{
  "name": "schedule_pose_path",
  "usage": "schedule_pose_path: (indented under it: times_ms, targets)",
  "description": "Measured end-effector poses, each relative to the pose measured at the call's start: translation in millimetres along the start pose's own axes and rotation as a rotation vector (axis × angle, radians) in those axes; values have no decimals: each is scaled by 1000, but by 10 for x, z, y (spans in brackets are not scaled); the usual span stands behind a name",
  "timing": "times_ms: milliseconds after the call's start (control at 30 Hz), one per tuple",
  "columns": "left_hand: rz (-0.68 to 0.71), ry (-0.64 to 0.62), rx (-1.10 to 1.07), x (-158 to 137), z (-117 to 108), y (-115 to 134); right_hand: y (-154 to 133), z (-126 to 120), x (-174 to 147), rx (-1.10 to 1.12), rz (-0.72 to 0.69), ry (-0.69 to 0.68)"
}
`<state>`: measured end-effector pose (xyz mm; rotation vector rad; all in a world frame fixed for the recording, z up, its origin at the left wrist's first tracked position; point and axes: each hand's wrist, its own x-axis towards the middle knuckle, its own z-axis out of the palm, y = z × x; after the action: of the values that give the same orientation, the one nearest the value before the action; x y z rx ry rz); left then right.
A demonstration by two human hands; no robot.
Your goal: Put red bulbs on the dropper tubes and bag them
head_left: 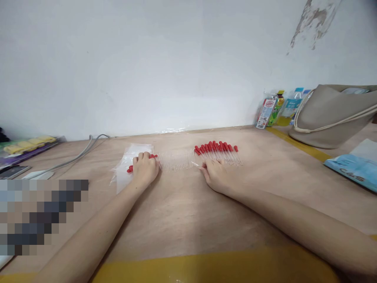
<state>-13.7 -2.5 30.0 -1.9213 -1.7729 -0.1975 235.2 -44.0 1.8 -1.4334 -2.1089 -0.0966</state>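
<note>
My left hand [145,167] is curled palm-down over the edge of a clear plastic bag [125,182]. Red rubber bulbs [130,169] show on both sides of its fingers; what lies under them is hidden. Between thumb and fingers, my right hand [216,175] pinches a thin glass dropper tube [195,164] that points left. A row of bare glass tubes [175,160] lies on the table between my hands. Just beyond my right hand lie several droppers with red bulbs [218,147], side by side, their glass ends toward me.
A drink carton [266,112], bottles [291,106] and a beige bag [324,118] stand at the back right. A blue packet [353,169] lies at right. On the left are a grey cable [76,152], a phone [14,171] and a yellow-and-purple pack [29,146]. A white wall [165,67] rises behind.
</note>
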Motion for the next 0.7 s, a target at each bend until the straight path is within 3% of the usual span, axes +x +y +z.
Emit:
schedule_pose_path:
  times_ms: [167, 300, 367, 467, 700]
  targets:
    - [63, 97, -78, -6, -69, 53, 252, -33, -187, 149, -134, 64]
    - [253, 210, -483, -138, -158, 321, 292, -12, -195, 164, -217, 78]
    - [356, 186, -694, -240, -152, 478, 281, -15, -195, 168, -232, 73]
    - [477, 68, -819, -363, -106, 619, 268, -28, -202, 181, -221, 88]
    - [438, 12, -884, -392, -79, 661, 263, -25, -208, 132, -244, 67]
